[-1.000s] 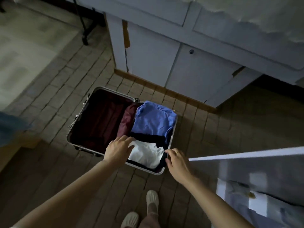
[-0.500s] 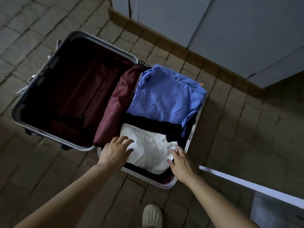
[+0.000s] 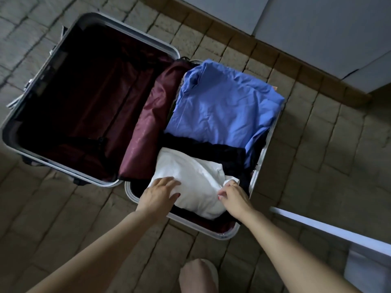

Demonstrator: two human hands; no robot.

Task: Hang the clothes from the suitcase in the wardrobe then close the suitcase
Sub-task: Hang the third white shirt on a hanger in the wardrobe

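An open suitcase (image 3: 53, 66) lies flat on the tiled floor (image 3: 317, 155), its two metal-rimmed halves side by side. The left half shows only a dark maroon lining crossed by a dark strap. At the hinge between the halves, a maroon divider flap (image 3: 148, 127) lies folded over, running from the far edge toward the near edge. The right half holds the clothes: a blue garment (image 3: 222, 106) fills the far part and spills slightly over the right rim; a black garment (image 3: 211, 149) lies beneath and just in front of it; a folded white garment (image 3: 194, 178) rests on top at the near edge of this half.

The left hand (image 3: 158, 193) lies on the left near corner of the white garment, fingers spread and nearly straight, pressing on the cloth without curling round it. The right hand (image 3: 232, 195) is at the right near corner of the same garment, its fingers curled and pinching a fold of the white cloth; a ring shows on one finger. Both forearms reach in from the lower edge of the view.

Beyond the suitcase, pale cabinet doors (image 3: 317, 22) stand above a brown plinth (image 3: 264, 60). At the lower right, a pale door panel (image 3: 338, 229) crosses the corner.
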